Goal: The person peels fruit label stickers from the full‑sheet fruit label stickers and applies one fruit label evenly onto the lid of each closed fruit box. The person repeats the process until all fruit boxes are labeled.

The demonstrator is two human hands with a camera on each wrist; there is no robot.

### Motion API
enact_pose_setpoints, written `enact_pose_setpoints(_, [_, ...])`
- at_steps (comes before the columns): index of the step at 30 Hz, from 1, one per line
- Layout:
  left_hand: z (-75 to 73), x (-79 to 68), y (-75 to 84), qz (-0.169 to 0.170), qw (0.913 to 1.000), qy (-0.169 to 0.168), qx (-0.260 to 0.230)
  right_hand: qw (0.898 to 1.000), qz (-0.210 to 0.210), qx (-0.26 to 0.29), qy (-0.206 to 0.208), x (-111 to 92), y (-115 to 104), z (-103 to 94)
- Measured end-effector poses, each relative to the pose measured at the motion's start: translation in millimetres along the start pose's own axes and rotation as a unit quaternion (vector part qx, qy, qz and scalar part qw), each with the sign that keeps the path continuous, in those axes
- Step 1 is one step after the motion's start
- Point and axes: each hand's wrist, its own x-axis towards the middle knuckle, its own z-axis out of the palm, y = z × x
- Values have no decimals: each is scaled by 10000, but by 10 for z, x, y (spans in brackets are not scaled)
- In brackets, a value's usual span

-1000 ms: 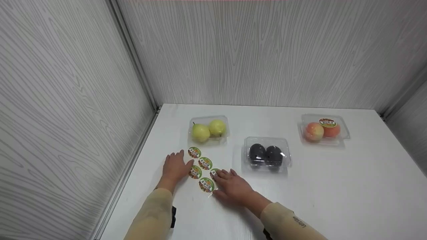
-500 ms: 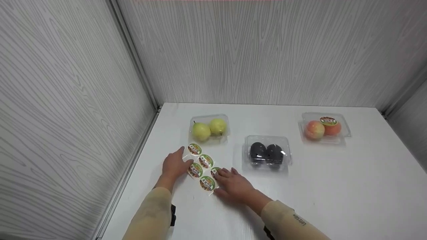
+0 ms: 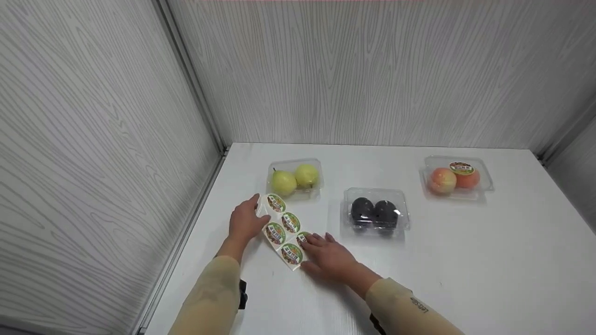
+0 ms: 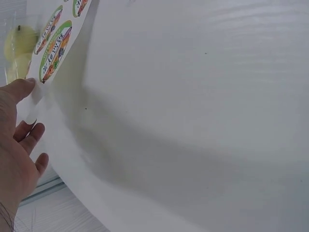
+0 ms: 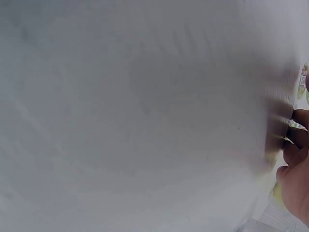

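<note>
A sheet of round fruit stickers [image 3: 291, 222], green, orange and white, lies at a slant on the white table. My left hand [image 3: 246, 221] pinches its far left edge between thumb and fingers; in the left wrist view the sheet [image 4: 55, 46] is raised off the table there. On the sheet's near right end rests my right hand [image 3: 331, 258], its fingers extended over one sticker and partly hiding it. Just beyond the sheet stands a clear clamshell box [image 3: 298, 163] with two yellow-green pears [image 3: 283, 183]. The right wrist view catches only part of my right hand [image 5: 297, 164] at its edge.
Right of the sheet stands a clear box [image 3: 376, 193] with two dark round fruits [image 3: 386, 214]. Farther right is another clear box [image 3: 484, 179] holding two peach-coloured fruits [image 3: 442, 180], with a sticker [image 3: 462, 168] on it. Grey wood-grain panels [image 3: 354, 74] border the table.
The far left end of the sticker sheet has risen off the table, with my left hand moving slightly up and away with it. The right hand stays on the near right end.
</note>
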Motion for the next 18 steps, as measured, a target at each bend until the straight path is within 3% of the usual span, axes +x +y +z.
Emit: enact_pose_setpoints(18, [-36,-11,129,19,9990,309,-316,9999,115,-25,-98,6,9,10])
